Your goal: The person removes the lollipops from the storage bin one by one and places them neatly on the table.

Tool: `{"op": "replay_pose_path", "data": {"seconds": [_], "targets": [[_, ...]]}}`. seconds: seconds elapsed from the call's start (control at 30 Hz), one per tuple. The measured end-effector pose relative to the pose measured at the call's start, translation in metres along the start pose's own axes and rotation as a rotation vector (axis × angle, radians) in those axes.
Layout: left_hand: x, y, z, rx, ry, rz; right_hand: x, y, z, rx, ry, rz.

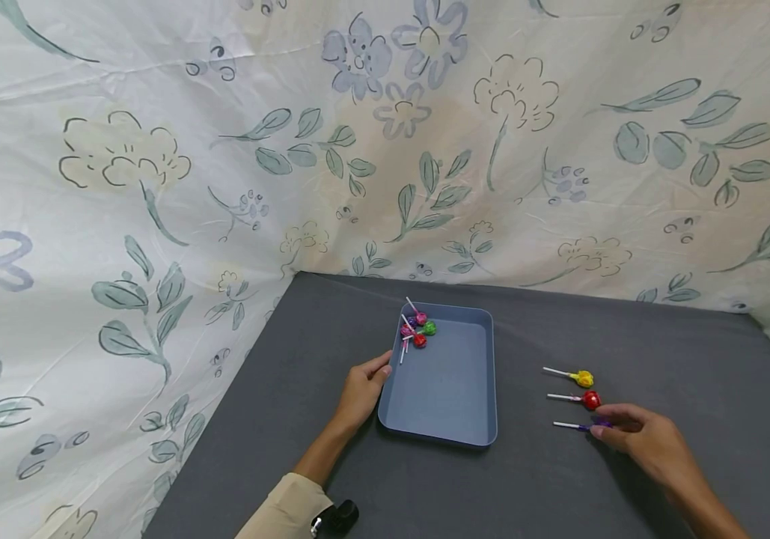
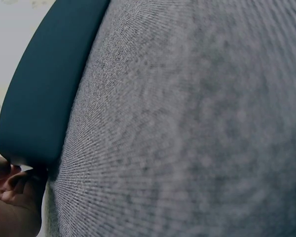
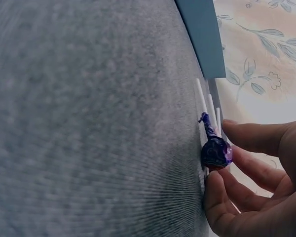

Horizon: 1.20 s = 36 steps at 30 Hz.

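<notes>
A blue-grey rectangular tray (image 1: 441, 389) lies on the dark cloth. My left hand (image 1: 360, 393) grips its left wall, fingers and thumb at the rim; the left wrist view shows curled fingers (image 2: 19, 190) at the tray's end. To the right of the tray, three lollipops lie in a row with sticks pointing left: a yellow one (image 1: 584, 379), a red one (image 1: 591, 400) and a purple one (image 3: 215, 152). My right hand (image 1: 650, 440) pinches the purple lollipop's wrapped head, which its fingers partly hide in the head view. The purple head is at the cloth.
Several lollipops, among them a green one (image 1: 429, 328) and a red one (image 1: 420, 341), lie bunched in the tray's far left corner, some sticks crossing the rim. A floral fabric (image 1: 425, 187) rises behind and to the left of the dark table cloth (image 1: 331, 329).
</notes>
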<state>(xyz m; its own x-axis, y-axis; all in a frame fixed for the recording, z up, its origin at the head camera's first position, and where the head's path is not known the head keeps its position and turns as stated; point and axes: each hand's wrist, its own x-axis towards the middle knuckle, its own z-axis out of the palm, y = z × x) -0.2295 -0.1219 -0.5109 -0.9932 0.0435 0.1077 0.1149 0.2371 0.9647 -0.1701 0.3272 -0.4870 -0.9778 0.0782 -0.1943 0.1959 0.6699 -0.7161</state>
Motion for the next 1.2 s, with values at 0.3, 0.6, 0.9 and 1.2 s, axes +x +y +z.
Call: {"op": "replay_pose_path", "data": {"seconds": [0.3, 0.6, 0.9, 1.2], "targets": [[0.002, 0.001, 0.002, 0.017, 0.013, 0.002, 0.006, -0.010, -0.007, -0.009, 0.022, 0.011], [0.003, 0.001, 0.004, 0.016, 0.016, 0.004, 0.008, -0.025, -0.006, 0.020, 0.022, 0.005], [0.003, 0.000, 0.007, 0.011, 0.022, -0.002, 0.008, -0.044, 0.003, 0.062, 0.004, -0.078], [0.002, 0.003, 0.008, 0.027, 0.025, 0.002, 0.010, -0.058, 0.012, 0.135, -0.006, -0.128]]}}
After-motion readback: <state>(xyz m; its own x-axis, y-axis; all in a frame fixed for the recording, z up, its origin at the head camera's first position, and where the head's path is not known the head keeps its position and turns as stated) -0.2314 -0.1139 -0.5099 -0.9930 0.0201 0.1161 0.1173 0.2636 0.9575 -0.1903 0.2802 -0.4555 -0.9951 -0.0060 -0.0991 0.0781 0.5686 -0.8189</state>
